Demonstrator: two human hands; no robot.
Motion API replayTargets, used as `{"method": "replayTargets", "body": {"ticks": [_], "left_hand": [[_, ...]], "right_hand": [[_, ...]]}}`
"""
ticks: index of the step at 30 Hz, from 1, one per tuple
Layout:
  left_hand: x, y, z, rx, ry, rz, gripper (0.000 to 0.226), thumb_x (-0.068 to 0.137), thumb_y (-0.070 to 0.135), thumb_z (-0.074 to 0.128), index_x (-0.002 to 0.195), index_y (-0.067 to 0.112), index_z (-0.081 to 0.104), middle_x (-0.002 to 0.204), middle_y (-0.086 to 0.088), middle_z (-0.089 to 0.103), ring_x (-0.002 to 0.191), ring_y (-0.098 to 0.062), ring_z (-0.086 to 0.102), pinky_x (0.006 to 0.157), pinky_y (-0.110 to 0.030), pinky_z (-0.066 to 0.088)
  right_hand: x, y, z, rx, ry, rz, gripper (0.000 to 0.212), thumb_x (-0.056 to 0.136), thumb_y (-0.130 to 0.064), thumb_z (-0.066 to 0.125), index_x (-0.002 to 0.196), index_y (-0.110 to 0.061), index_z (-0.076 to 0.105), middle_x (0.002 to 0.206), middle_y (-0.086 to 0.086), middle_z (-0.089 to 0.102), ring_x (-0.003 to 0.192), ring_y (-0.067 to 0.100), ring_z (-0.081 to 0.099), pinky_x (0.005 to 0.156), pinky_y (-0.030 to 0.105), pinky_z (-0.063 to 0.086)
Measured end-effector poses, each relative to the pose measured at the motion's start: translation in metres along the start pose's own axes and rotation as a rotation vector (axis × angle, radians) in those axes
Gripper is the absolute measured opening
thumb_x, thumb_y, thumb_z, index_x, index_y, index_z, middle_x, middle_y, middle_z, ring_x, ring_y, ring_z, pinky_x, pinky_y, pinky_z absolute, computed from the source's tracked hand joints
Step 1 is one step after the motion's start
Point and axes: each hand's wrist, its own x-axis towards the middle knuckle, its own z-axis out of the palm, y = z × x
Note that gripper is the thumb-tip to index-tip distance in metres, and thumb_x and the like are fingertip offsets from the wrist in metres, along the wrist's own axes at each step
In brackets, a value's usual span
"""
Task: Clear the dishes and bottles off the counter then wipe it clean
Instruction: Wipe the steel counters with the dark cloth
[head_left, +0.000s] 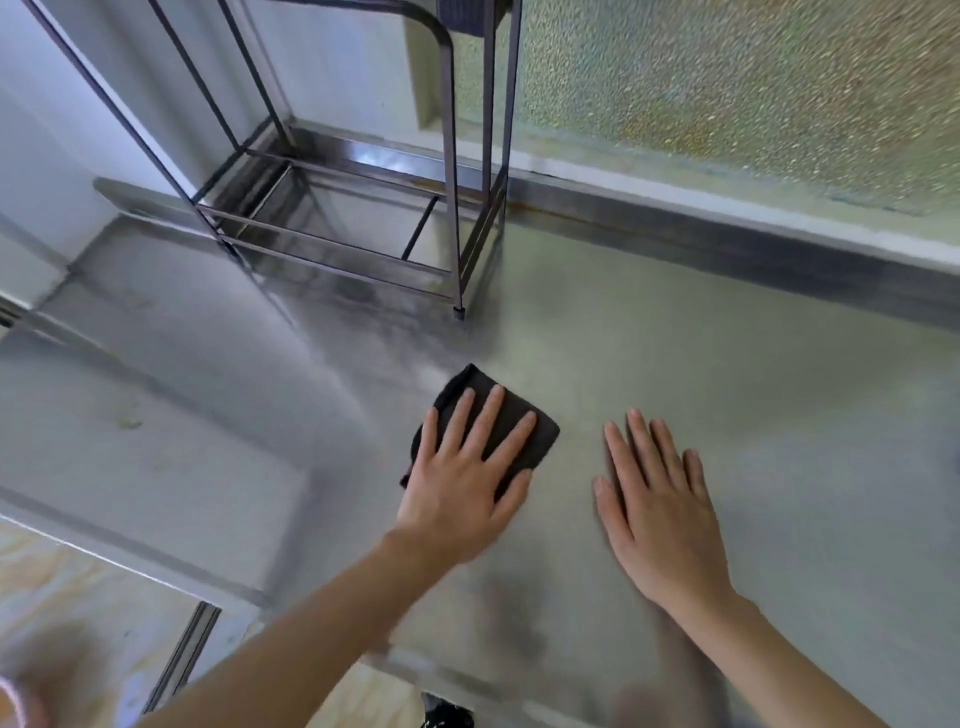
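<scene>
A folded black cloth lies on the steel counter near its middle. My left hand presses flat on the cloth with straight, spread fingers. My right hand rests flat on the bare counter just to the right of the cloth, fingers straight, holding nothing. No dishes or bottles show on the counter.
An empty dark metal rack stands at the back left of the counter. A raised steel back edge runs under a frosted window. The counter's front edge is near me, with pale floor at the lower left.
</scene>
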Motion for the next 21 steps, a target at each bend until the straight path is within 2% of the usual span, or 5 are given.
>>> {"method": "replayTargets", "body": {"ticks": [5,8,12,17,21], "left_hand": [[0.064,-0.039,-0.006,-0.016,-0.015,-0.192,0.063,0.088,0.053,0.009,0.147,0.032,0.014,0.157,-0.008,0.006,0.143,-0.030,0.003,0.112,-0.051,-0.001],[0.034,-0.019,-0.003,-0.020,0.031,0.007,0.059,0.091,0.047,0.022,0.146,0.025,0.024,0.154,-0.013,0.017,0.141,-0.034,0.015,0.111,-0.054,0.007],[0.001,0.011,0.005,-0.033,0.020,0.308,0.051,0.093,0.043,0.031,0.143,0.030,0.031,0.152,-0.006,0.027,0.139,-0.027,0.023,0.110,-0.049,0.011],[0.077,0.009,0.002,-0.028,0.022,0.295,0.048,0.095,0.046,0.026,0.140,0.035,0.034,0.151,-0.001,0.031,0.139,-0.024,0.024,0.109,-0.047,0.010],[0.107,0.031,0.000,-0.049,-0.010,0.192,0.052,0.095,0.047,0.017,0.145,0.035,0.022,0.156,-0.001,0.015,0.143,-0.025,0.011,0.109,-0.049,-0.003]], "right_hand": [[0.002,0.005,-0.001,0.173,0.067,0.001,0.055,0.095,-0.042,0.025,0.144,-0.017,0.033,0.152,0.003,0.028,0.140,0.016,0.019,0.111,0.035,0.012],[0.022,0.018,-0.010,0.262,0.188,0.062,0.054,0.095,-0.038,0.029,0.139,-0.007,0.040,0.147,0.013,0.038,0.136,0.023,0.030,0.110,0.035,0.022],[0.064,0.042,-0.015,0.206,0.187,0.191,0.059,0.096,-0.041,0.020,0.141,-0.007,0.035,0.151,0.014,0.031,0.140,0.028,0.028,0.113,0.045,0.026],[0.088,0.062,-0.016,0.069,0.121,0.245,0.062,0.094,-0.044,0.014,0.144,-0.011,0.030,0.154,0.011,0.025,0.142,0.028,0.023,0.112,0.047,0.023],[0.089,0.059,-0.014,0.064,0.096,0.263,0.063,0.094,-0.043,0.010,0.147,-0.013,0.026,0.156,0.009,0.021,0.144,0.026,0.018,0.113,0.047,0.019]]}}
